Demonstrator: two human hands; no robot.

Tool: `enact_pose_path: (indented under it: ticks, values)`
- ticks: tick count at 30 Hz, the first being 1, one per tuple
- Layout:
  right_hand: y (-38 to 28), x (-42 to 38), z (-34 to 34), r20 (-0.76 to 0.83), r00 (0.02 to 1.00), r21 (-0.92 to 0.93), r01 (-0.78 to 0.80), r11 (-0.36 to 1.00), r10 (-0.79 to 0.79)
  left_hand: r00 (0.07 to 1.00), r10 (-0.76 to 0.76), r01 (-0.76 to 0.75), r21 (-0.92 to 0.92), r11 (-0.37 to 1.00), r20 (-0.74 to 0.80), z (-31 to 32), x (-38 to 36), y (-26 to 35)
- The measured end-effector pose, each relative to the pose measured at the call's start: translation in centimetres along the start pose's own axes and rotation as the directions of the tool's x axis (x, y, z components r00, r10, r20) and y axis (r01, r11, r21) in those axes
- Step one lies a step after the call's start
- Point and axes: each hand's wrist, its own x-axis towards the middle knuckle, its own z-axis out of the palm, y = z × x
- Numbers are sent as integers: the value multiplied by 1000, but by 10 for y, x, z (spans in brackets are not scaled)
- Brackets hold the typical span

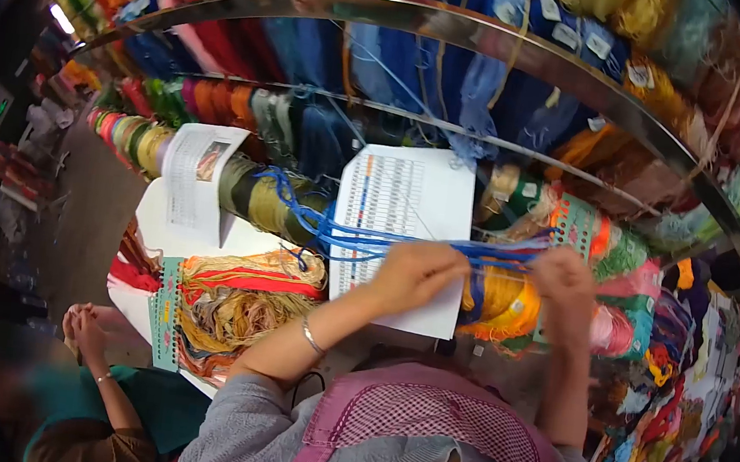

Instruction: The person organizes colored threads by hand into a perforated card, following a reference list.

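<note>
A bundle of blue thread (356, 234) stretches sideways over a printed sheet (408, 181) with a table and colour marks. My left hand (420, 275) is closed in a pinch on the bundle near the sheet's right edge. Beyond the sheet, my right hand (563, 279), slightly blurred, has its fingers curled at the bundle's right end. The loose left end of the thread droops over olive skeins (260, 198). Yellow-orange thread (508, 301) lies beneath, between my hands.
Hanging skeins (406, 75) in many colours fill the rack behind a curved metal rail (466, 27). At left are a second printed sheet (198, 179) and a green punched card (164, 313) holding mixed threads. Another person's hands (85, 331) are at lower left.
</note>
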Motion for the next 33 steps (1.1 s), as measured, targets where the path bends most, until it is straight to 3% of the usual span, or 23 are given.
enact_pose_path:
  ticks: [1, 2, 3, 4, 5, 6, 8, 9, 10, 11, 12, 13, 14, 16, 17, 18, 20, 22, 25, 26, 28, 31, 33]
  values:
    - [18, -10, -47, -169, 984, -226, 11, 974, -50, 999, -13, 16, 81, 997, -37, -5, 0, -8]
    - [30, -22, -95, -359, 929, -199, 16, 980, -88, 994, -108, 105, 148, 983, 9, -18, 0, -11]
    - [34, -40, -150, -506, 845, -389, -45, 920, -172, 996, -68, 79, 185, 980, -62, -25, -2, -16]
    - [52, -71, -230, -512, 637, -781, -67, 620, -576, 987, -124, 142, 175, 974, -107, -31, -4, -18]
    - [37, -106, -288, -729, 526, -644, -310, 700, -438, 966, -166, 190, 105, 976, -199, -32, -5, -22]
    - [19, -132, -309, -850, 208, -527, -361, 769, -485, 946, -245, 274, 119, 954, -212, -34, -2, -17]
    - [3, -198, -380, -648, -61, -684, -393, 615, -759, 892, -407, 387, -130, 913, -195, -24, 1, -20]
    - [-5, -206, -386, -634, -126, -703, -318, 637, -763, 884, -451, 415, -238, 878, -121, -14, 8, -14]
    - [-22, -178, -342, -530, -122, -806, -233, 543, -839, 879, -478, 458, -288, 841, 2, -2, 16, -8]
    - [-11, -176, -343, -555, 20, -814, -221, 538, -832, 860, -495, 506, -320, 801, 123, 12, 24, -3]
    - [-11, -146, -295, -756, 75, -653, -162, 740, -651, 838, -488, 543, -289, 789, 243, 28, 34, 6]
    - [-8, -125, -250, -466, 412, -873, -361, 329, -783, 807, -478, 579, -307, 755, 347, 47, 41, 11]
    - [11, -102, -222, -647, 451, -755, -266, 599, -614, 755, -495, 640, -321, 698, 431, 66, 46, 16]
    - [25, -71, -141, -583, 763, -546, -114, 830, -278, 674, -478, 734, -437, 519, 564, 100, 50, 9]
    - [56, -63, -128, -485, 827, -483, 17, 876, -283, 652, -483, 757, -468, 456, 584, 110, 53, 11]
    - [57, -55, -107, -421, 883, -448, -3, 894, -208, 630, -489, 777, -495, 389, 604, 117, 56, 12]
    - [64, -47, -87, -338, 932, -407, -20, 913, -131, 616, -475, 787, -504, 355, 628, 120, 63, 19]
    - [87, -41, -79, -303, 953, -117, -33, 993, -4, 619, -476, 785, -511, 349, 625, 123, 61, 23]
    - [95, -36, -79, -329, 942, -252, -25, 967, -62, 666, -447, 745, -562, 359, 598, 130, 57, 22]
    - [90, -34, -81, -254, 915, -573, 118, 811, -313, 708, -440, 705, -580, 408, 552, 133, 54, 26]
    - [99, -34, -81, -204, 923, -665, 115, 738, -327, 765, -419, 643, -536, 547, 489, 135, 49, 23]
    - [77, -37, -69, -199, 962, -606, 31, 795, -189, 878, -377, 476, -454, 753, 296, 141, 46, 14]
    - [79, -41, -71, -236, 969, -441, -42, 896, -70, 966, -208, 258, -504, 824, 155, 144, 48, 11]
